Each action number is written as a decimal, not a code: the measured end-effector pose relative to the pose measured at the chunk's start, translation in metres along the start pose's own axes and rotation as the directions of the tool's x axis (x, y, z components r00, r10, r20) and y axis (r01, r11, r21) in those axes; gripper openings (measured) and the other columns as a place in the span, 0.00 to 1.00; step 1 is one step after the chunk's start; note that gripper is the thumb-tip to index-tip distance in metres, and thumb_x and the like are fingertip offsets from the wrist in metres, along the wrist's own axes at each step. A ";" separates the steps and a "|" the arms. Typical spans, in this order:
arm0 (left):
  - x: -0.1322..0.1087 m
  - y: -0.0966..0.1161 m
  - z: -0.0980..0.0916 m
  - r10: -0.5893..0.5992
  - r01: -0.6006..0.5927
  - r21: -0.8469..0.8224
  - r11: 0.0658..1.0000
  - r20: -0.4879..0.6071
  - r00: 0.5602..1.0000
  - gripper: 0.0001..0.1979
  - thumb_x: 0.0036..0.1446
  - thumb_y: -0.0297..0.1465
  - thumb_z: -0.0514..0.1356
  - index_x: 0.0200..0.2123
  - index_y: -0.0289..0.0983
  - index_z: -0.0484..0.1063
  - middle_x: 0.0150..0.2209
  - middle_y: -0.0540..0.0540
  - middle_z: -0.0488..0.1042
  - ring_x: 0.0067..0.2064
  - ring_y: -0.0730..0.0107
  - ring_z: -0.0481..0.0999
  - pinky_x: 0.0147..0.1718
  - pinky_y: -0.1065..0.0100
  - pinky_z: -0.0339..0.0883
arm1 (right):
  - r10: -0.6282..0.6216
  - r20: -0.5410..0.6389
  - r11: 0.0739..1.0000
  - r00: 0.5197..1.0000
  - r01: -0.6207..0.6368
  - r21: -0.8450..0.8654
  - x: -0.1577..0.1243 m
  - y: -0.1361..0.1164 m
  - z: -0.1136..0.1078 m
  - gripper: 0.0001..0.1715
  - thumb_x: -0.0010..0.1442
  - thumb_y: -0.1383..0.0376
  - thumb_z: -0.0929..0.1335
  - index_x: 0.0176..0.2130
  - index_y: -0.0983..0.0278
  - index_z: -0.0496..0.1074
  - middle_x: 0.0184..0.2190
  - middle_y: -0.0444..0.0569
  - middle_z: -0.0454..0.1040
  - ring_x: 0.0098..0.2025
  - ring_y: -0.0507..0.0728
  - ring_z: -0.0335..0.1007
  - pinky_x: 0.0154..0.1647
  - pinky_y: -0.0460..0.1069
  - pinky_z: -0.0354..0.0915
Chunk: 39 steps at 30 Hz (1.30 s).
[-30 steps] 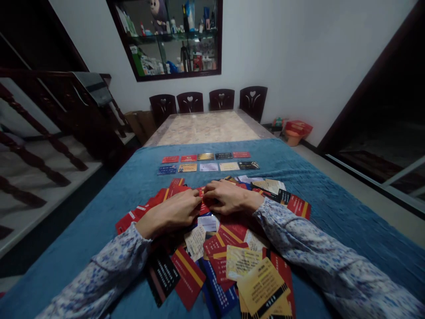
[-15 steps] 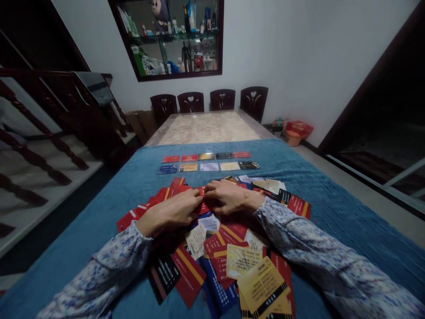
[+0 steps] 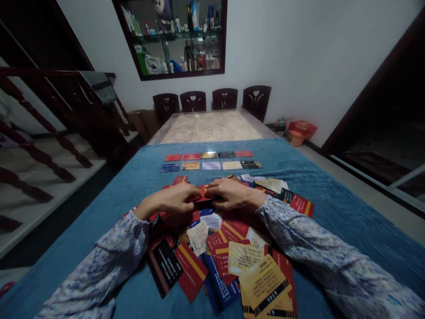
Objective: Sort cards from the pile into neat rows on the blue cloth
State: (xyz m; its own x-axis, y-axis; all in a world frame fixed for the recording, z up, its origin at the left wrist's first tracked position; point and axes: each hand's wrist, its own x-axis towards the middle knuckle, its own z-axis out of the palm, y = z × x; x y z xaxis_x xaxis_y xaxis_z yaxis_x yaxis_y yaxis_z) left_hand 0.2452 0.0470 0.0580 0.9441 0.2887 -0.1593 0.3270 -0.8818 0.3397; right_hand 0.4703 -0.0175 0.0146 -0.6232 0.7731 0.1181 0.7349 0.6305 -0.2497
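Observation:
Red cards are held between my two hands over a loose heap, their dark lower edge showing. My left hand has its fingers curled on the left end of these cards. On the right end, my right hand is closed, fingertips partly hidden. Below them lie a black card, a red card with a yellow stripe, a blue card and several yellow cards, overlapping. More cards under my palms and wrists are covered.
Two neat rows of cards, among them a lilac card, lie beyond the heap on the blue cloth. Further off come the bare tabletop and several dark chairs. A stair railing stands at left.
My left hand has shifted slightly up and its fingers have curled more. The red cards between my hands now show a dark lower edge. The whole view has moved a little.

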 end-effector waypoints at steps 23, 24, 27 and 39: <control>0.008 -0.025 0.004 -0.115 0.104 -0.082 0.991 -0.149 0.982 0.12 0.52 0.23 0.51 0.31 0.33 0.75 0.24 0.51 0.69 0.28 0.73 0.65 0.30 0.72 0.57 | 0.326 -0.089 0.945 0.941 -0.321 0.066 0.007 0.002 0.009 0.05 0.60 0.68 0.70 0.39 0.63 0.74 0.34 0.50 0.78 0.33 0.55 0.69 0.32 0.48 0.50; 0.008 -0.025 0.004 -0.114 0.102 -0.083 0.991 -0.155 0.981 0.11 0.52 0.23 0.51 0.30 0.33 0.75 0.24 0.51 0.69 0.28 0.74 0.65 0.30 0.72 0.57 | 0.338 -0.091 0.940 0.937 -0.331 0.083 0.007 0.003 0.009 0.03 0.59 0.68 0.70 0.37 0.63 0.74 0.32 0.49 0.78 0.32 0.54 0.68 0.31 0.47 0.50; 0.008 -0.025 0.004 -0.129 0.114 -0.099 0.989 -0.168 0.977 0.11 0.51 0.24 0.52 0.30 0.33 0.75 0.25 0.51 0.69 0.28 0.74 0.65 0.30 0.72 0.57 | 0.347 -0.129 0.933 0.929 -0.328 0.146 0.006 0.005 0.007 0.04 0.58 0.70 0.70 0.31 0.64 0.72 0.28 0.46 0.74 0.29 0.52 0.64 0.31 0.47 0.50; 0.009 -0.015 0.006 -0.043 0.004 -0.197 0.980 -0.192 0.980 0.11 0.55 0.25 0.55 0.35 0.34 0.77 0.30 0.50 0.75 0.32 0.71 0.70 0.34 0.71 0.61 | 0.252 -0.466 0.929 0.848 -0.077 0.361 0.002 0.004 -0.004 0.03 0.60 0.67 0.64 0.36 0.63 0.68 0.30 0.45 0.73 0.31 0.53 0.66 0.35 0.47 0.58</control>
State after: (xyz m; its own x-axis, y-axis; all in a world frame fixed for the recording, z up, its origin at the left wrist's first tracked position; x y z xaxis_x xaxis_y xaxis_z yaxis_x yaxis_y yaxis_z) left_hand 0.2488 0.0609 0.0462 0.9197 0.3925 0.0073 0.3330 -0.7899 0.5149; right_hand 0.4729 -0.0133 0.0181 -0.2187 0.8465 0.4854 0.6345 0.5013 -0.5883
